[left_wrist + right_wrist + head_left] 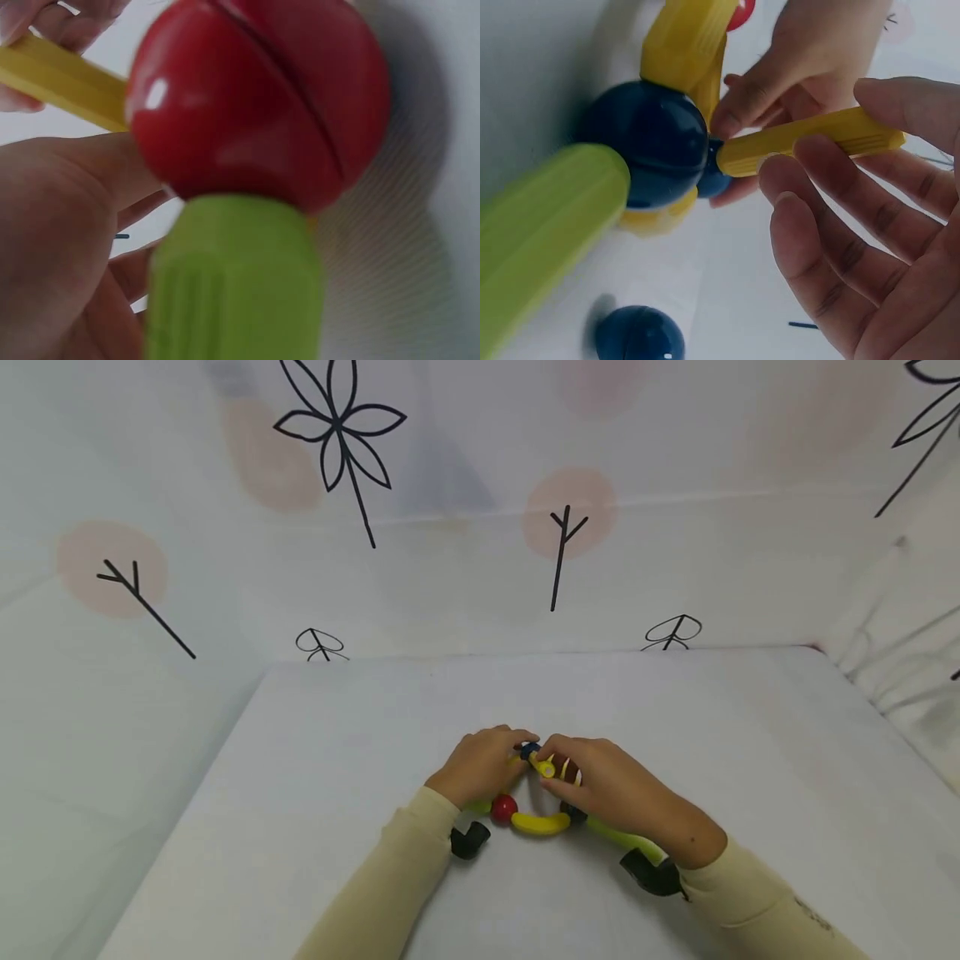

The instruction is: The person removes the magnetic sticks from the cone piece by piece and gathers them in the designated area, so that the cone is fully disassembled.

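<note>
My right hand (611,781) pinches a straight yellow rod (810,142) between thumb and fingers. Its far end meets a dark blue ball (714,178), which my left hand (483,766) holds with thumb and fingertips. Closer to the right wrist, a second dark blue ball (649,142) joins a light green rod (547,240) and a curved yellow rod (540,824). The curved rod runs across to a red ball (504,810), split by a groove. Under my left wrist, a green rod (236,285) sticks out from that red ball.
A loose dark blue ball (640,334) lies on the white table (337,860) beyond the joined pieces. Dark wrist cameras (470,841) hang beneath both forearms. A pale patterned cloth wall (450,585) rises behind the table.
</note>
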Available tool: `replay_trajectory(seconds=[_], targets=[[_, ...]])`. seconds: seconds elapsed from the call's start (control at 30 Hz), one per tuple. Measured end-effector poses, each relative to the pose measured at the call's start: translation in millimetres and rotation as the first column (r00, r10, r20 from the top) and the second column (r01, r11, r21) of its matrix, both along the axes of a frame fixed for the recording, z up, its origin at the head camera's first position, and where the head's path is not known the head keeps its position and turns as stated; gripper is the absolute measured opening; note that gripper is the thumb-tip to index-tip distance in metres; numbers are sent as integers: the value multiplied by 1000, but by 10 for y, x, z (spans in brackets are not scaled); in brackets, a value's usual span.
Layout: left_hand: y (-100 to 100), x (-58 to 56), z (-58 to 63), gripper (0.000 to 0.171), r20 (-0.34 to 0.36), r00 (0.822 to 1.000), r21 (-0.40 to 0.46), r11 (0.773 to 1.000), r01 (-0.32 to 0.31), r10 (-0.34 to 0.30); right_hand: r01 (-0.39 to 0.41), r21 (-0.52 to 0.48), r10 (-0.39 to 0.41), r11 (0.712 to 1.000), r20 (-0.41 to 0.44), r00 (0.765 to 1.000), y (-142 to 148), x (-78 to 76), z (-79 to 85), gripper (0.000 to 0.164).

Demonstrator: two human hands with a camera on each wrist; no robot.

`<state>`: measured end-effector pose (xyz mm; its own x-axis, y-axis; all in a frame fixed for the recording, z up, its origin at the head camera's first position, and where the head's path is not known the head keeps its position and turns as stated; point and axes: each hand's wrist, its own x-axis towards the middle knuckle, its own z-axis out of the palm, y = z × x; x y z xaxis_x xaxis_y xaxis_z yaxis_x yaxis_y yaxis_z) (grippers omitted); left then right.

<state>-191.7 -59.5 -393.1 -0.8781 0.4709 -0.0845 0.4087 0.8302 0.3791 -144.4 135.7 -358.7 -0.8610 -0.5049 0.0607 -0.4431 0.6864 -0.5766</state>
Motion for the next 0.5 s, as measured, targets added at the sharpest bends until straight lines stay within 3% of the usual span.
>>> replay_trajectory(seconds=[0.5], targets=[[39,10,-26,38,-28,999,30,999,19,-18,53,-47,-52,997,25,998,60,-57,38,25]])
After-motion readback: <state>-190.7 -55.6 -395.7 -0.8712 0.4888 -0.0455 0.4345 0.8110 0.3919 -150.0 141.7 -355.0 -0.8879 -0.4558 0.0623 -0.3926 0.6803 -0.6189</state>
